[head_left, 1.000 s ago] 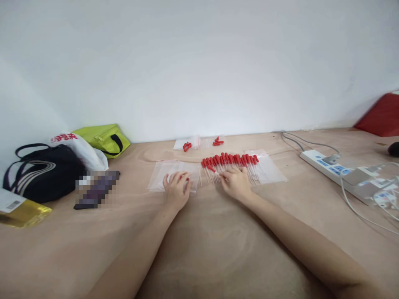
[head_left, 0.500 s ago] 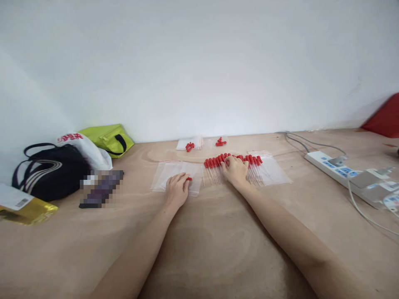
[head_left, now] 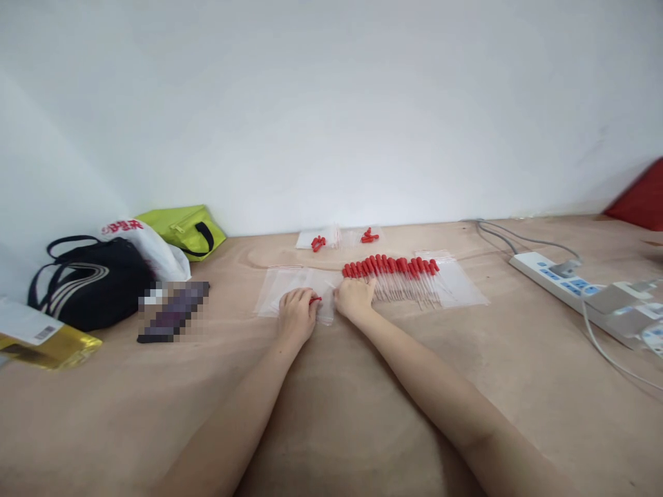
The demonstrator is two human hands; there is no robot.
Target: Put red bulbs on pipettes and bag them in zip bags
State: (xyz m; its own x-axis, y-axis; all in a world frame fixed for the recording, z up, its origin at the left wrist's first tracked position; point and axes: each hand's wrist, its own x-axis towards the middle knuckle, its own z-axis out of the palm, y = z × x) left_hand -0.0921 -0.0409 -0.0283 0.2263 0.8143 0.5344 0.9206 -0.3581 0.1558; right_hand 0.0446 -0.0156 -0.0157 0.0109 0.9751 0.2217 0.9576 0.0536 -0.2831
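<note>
My left hand point(head_left: 298, 314) rests on a clear zip bag point(head_left: 269, 286), its thumb and finger pinching a small red rubber bulb point(head_left: 315, 300). Beside it, my right hand point(head_left: 355, 297) has its fingers closed at the left end of a row of droppers. A thin clear tube point(head_left: 329, 284) appears to stick out leftward from its fingertips; the grip itself is mostly hidden. The row's droppers point(head_left: 401, 266) have red bulbs at the far end and clear stems toward me. Another clear zip bag point(head_left: 463, 283) lies under the row's right end.
Two small bags with loose red bulbs point(head_left: 318, 243) lie near the wall. A white power strip point(head_left: 549, 273) with plugs and cables is on the right. On the left are a black bag point(head_left: 98, 283), a green pouch point(head_left: 179, 228), a white plastic bag point(head_left: 166, 252) and a gold packet point(head_left: 67, 348).
My right hand has moved left from the middle of the dropper row to its left end, close to my left hand. My left hand keeps its pinch on the red bulb.
</note>
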